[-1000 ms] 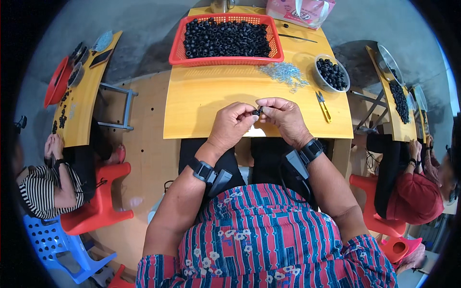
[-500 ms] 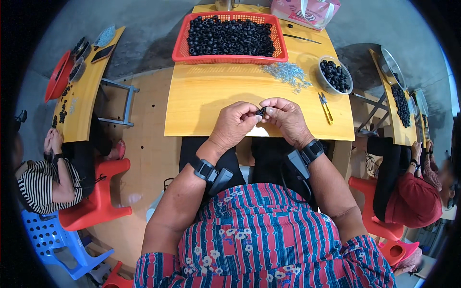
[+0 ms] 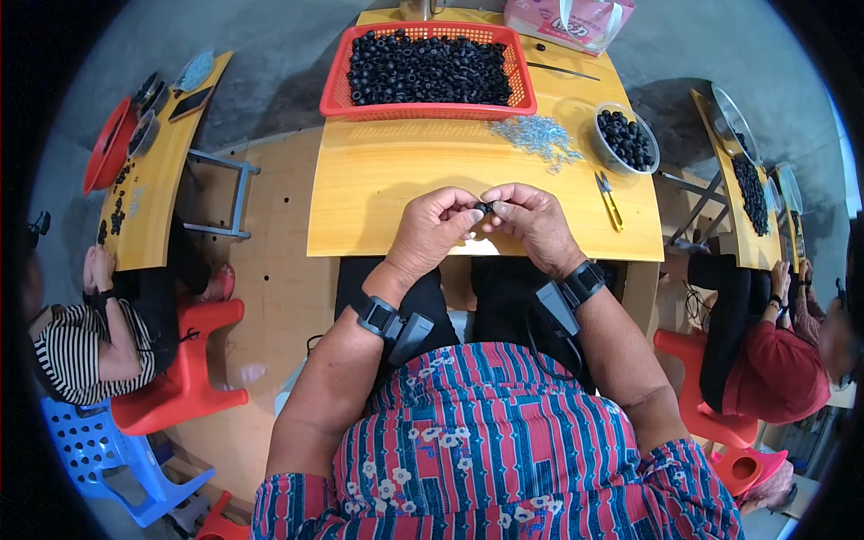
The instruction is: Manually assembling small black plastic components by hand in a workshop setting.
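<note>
A: I'm watching from the head view. What's nearest the table's front edge?

B: Both hands, just past that edge of the yellow table [image 3: 378, 202]. My left hand [image 3: 432, 229] and right hand [image 3: 535, 223] meet fingertip to fingertip, pinched narrowly on one small black ring [image 3: 483, 209] held between them, above the table's near middle.

A: Any room around them?

B: Bare tabletop lies to the left of the hands as far as the table's left edge, and a broad bare strip runs beyond them. To the right, near the table's right edge, the yellow-handled snips [image 3: 609, 198] lie well apart from the right hand.

A: And farther up the table?

B: A loose heap of small clear bits [image 3: 540, 137] sits right of the middle, just beside a clear bowl of black rings [image 3: 625, 139] at the right edge. Beyond those, the red basket [image 3: 423, 110], full of black rings, takes most of the far half; its left corner reaches to the table's left edge. A pink bag [image 3: 567, 20] sits at the far right corner, behind the basket.
</note>
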`<state>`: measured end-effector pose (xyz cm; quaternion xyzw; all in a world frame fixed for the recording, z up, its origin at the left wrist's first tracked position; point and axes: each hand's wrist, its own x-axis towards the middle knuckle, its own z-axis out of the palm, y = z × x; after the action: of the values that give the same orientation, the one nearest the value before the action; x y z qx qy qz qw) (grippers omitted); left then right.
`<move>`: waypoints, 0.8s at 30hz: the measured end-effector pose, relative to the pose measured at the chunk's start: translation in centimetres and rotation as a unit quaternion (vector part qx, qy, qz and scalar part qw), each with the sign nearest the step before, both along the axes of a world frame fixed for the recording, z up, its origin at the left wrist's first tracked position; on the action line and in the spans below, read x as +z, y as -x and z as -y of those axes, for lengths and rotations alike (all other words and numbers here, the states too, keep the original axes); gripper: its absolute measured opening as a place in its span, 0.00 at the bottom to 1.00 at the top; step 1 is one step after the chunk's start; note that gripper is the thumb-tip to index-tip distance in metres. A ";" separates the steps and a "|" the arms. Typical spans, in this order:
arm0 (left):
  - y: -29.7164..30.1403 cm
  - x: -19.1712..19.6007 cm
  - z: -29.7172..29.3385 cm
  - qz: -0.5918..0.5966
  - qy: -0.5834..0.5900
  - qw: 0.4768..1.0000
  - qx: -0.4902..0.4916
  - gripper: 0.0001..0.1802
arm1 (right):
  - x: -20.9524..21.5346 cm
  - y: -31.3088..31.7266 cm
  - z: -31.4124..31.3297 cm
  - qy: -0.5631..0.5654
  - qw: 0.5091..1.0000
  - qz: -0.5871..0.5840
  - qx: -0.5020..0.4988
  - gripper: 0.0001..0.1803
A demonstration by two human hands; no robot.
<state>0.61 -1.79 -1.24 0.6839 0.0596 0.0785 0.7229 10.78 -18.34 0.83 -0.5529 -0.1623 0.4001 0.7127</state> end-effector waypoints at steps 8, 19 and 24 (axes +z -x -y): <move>0.1 0.2 -0.4 -0.013 0.021 1.000 0.004 0.08 | 0.0 0.1 -0.2 -0.003 0.999 0.019 -0.036 0.09; 0.1 0.5 -0.4 -0.014 0.023 1.000 0.007 0.09 | 0.2 0.2 -0.5 -0.005 0.998 0.054 -0.030 0.09; 0.1 0.6 -0.4 -0.013 0.018 1.000 0.010 0.08 | 0.4 0.2 -0.3 0.010 0.997 0.071 -0.037 0.09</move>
<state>0.52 -1.34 -0.67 0.6710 0.0776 0.0758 0.7335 10.56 -18.05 1.22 -0.5926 -0.1880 0.3343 0.7083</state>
